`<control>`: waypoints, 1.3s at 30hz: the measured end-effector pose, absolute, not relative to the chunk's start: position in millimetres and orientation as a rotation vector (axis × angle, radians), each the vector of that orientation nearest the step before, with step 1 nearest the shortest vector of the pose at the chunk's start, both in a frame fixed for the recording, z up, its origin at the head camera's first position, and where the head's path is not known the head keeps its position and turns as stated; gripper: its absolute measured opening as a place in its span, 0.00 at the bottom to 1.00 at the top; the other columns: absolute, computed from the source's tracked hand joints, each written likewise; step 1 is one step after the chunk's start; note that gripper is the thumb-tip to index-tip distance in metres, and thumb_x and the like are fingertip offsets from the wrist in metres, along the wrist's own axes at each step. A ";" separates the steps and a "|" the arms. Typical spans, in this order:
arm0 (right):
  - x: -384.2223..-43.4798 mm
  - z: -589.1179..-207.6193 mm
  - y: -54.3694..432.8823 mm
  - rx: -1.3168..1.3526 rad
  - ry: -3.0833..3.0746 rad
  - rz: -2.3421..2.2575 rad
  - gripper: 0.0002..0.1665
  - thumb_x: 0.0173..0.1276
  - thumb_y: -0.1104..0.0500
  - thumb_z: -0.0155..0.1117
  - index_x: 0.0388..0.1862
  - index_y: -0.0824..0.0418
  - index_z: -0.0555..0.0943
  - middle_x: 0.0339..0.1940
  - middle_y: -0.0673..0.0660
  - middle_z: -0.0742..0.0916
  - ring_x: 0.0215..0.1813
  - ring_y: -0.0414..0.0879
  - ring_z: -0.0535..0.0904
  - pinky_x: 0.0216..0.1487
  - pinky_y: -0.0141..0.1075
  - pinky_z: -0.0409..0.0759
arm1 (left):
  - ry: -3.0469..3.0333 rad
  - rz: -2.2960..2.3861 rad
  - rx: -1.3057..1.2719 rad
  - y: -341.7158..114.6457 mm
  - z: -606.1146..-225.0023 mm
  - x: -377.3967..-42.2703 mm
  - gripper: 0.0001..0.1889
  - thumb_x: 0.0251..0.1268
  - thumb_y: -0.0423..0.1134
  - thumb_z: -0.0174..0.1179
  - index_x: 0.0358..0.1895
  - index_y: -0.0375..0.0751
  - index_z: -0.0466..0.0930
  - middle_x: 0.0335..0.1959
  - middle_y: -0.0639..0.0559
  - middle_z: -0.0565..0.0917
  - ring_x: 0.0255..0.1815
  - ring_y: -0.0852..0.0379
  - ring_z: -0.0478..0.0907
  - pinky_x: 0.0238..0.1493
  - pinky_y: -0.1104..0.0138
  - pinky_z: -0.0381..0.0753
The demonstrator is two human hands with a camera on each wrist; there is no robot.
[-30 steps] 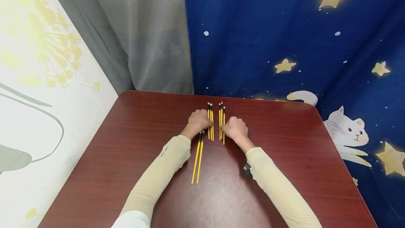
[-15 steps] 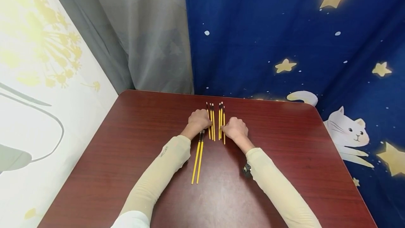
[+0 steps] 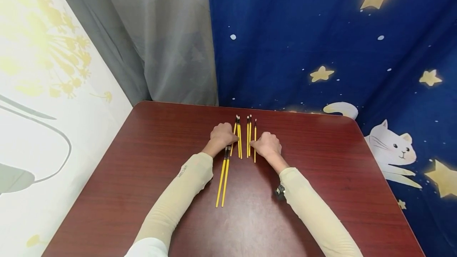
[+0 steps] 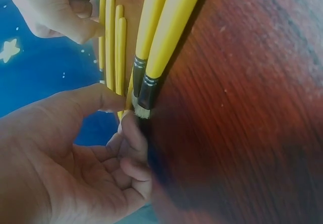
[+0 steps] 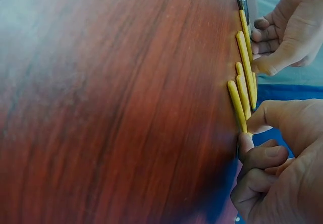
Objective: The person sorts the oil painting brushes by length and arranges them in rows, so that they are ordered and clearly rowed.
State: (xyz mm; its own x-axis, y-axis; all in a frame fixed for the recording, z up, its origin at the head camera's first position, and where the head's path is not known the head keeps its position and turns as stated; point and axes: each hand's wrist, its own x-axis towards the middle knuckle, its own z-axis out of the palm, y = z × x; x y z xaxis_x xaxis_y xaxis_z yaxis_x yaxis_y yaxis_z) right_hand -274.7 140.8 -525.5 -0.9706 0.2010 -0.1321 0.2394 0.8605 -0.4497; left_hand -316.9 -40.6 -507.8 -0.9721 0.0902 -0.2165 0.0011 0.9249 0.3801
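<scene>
Between thumb and forefinger my left hand [image 3: 223, 134] pinches a slim yellow paintbrush [image 3: 234, 129], the leftmost of the far row, slanted with its lower end leftward. Two more brushes [image 3: 240, 146] lie close together just right of it. My right hand [image 3: 267, 144] pinches the row's rightmost brush [image 3: 255, 154], held by thumb and forefinger as the right wrist view shows at its yellow handle [image 5: 236, 103]. Left of that brush, across a narrow gap, lie two others [image 3: 248, 138]. All have black ferrules and pale tips pointing away from me.
Two larger yellow paintbrushes [image 3: 223, 181] lie side by side nearer me, their bristle ends beside my left wrist. The reddish-brown table [image 3: 321, 177] has rounded far corners. Grey [image 3: 175, 43] and blue star-patterned [image 3: 285, 31] curtains hang behind it.
The lower end of the left-hand brush has swung left, and its tip has come close to the neighbouring pair. The right-hand brush has shifted slightly right, away from its two neighbours.
</scene>
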 end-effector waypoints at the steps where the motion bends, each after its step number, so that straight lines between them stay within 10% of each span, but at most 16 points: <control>1: -274.7 -525.3 141.1 0.349 2.949 -0.733 0.23 0.62 0.37 0.73 0.23 0.55 0.85 0.39 0.62 0.91 0.45 0.61 0.88 0.40 0.53 0.83 | 2.850 0.566 0.071 -41.3 -508.1 -317.3 0.16 0.67 0.51 0.70 0.29 0.44 0.81 0.27 0.48 0.82 0.28 0.50 0.79 0.29 0.60 0.77; 39: -317.6 -515.2 96.1 0.221 2.895 -1.158 0.23 0.69 0.46 0.68 0.15 0.54 0.83 0.13 0.46 0.79 0.24 0.45 0.77 0.26 0.37 0.69 | 2.766 0.721 -0.038 -69.9 -482.2 -356.2 0.21 0.70 0.53 0.67 0.24 0.43 0.79 0.18 0.51 0.77 0.33 0.45 0.86 0.28 0.63 0.74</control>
